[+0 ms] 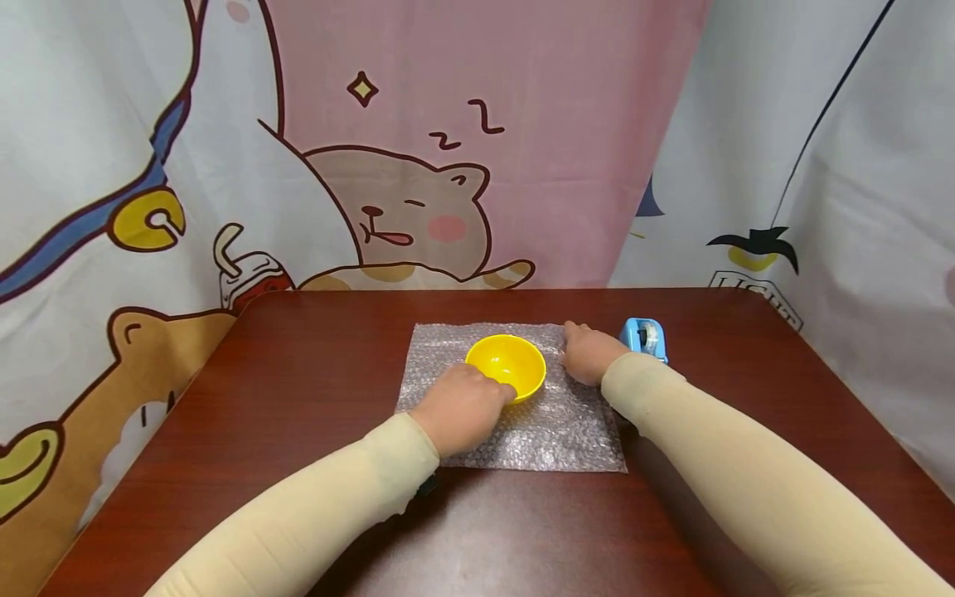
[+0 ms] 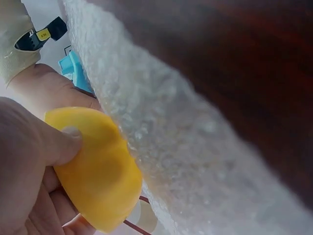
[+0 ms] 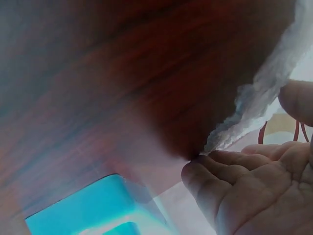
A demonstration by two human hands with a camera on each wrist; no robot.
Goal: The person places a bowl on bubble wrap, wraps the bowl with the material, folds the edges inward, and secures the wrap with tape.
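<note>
smooth yellow bowl [image 1: 509, 363], glossy plastic from where I stand, bumpy clear plastic bubble wrap [image 1: 555, 439] with a shine, wood-grained tabletop [image 1: 321, 373] with a soft sheen, glossy blue plastic tape dispenser [image 1: 632, 334], matt cloth sleeves [image 1: 746, 464], matt printed cloth backdrop [image 1: 570, 124]

Two letter Zs [image 1: 486, 116], one larger than the other, are printed on the cloth [image 1: 582, 124] above the drawn sleeping animal [image 1: 421, 217]. Lower right, a framed word [image 1: 749, 286] on the same cloth appears to read "LIGHT"; the table [image 1: 313, 398] partly hides it. A yellow label [image 2: 43, 34] on the black wrist device [image 2: 58, 28] bears dark characters, too small to read.
</note>
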